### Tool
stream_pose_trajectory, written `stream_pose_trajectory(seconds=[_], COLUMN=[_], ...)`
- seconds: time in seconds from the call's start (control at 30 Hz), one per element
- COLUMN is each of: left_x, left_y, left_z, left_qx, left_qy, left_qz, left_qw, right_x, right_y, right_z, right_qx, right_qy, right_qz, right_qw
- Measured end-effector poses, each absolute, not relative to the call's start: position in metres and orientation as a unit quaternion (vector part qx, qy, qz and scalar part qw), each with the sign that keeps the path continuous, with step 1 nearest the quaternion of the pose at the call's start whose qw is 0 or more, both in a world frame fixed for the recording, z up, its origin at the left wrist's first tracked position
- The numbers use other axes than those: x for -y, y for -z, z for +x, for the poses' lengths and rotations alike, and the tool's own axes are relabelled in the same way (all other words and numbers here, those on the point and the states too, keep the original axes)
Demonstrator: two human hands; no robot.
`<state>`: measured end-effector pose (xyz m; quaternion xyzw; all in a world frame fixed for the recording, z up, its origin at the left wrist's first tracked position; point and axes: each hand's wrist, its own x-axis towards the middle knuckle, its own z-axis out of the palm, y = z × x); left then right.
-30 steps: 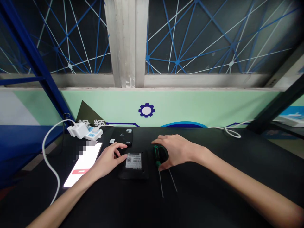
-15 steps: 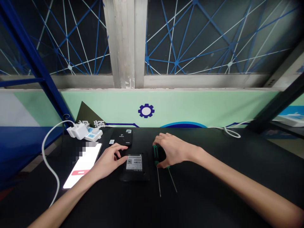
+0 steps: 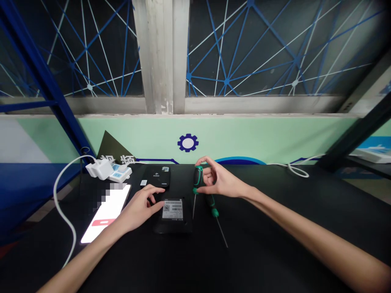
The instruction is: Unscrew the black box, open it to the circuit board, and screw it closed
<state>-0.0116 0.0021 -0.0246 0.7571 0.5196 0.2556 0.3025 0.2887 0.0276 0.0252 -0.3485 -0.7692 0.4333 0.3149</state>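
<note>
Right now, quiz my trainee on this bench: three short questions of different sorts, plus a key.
1. True or false: the right hand holds a screwdriver by its handle, shaft pointing down.
2. How many screwdrivers are in view? A one, B two, C three.
3. Short answer: what do the left hand's fingertips touch?

Key
1. True.
2. B: the second screwdriver lies on the table.
3. The black device with the white label.
</note>
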Motion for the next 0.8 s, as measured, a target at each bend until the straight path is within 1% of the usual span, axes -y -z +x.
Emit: stream_pose_trajectory(seconds=[0.07,0.2,0.5,0.8], left_x=[-0.0023,-0.003,-0.0023,-0.001], left_y=[0.0247,0.0244,0.0248,0.0259], left_z=[-0.0117,-0.0115,-0.0111,-0.0087], left_qx=[-0.52,-0.518,-0.517,-0.498], left_qy=[-0.251,-0.246,-0.239,-0.258], left_qz=[0.758,0.763,0.761,0.762], left_qw=[0.303,0.3,0.31,0.322], right_x=[-0.0285,-0.0287,-0.0282,-0.0199], right_y=[-0.0253,-0.0298,-0.0305,-0.0266], right_z=[0.2884,0.2894,0.2889,0.2824], right_qx=[0.747,0.733,0.7,0.729], right_qy=[-0.465,-0.467,-0.402,-0.353], right_qz=[-0.337,-0.331,-0.323,-0.328], right_qw=[0.335,0.368,0.494,0.487])
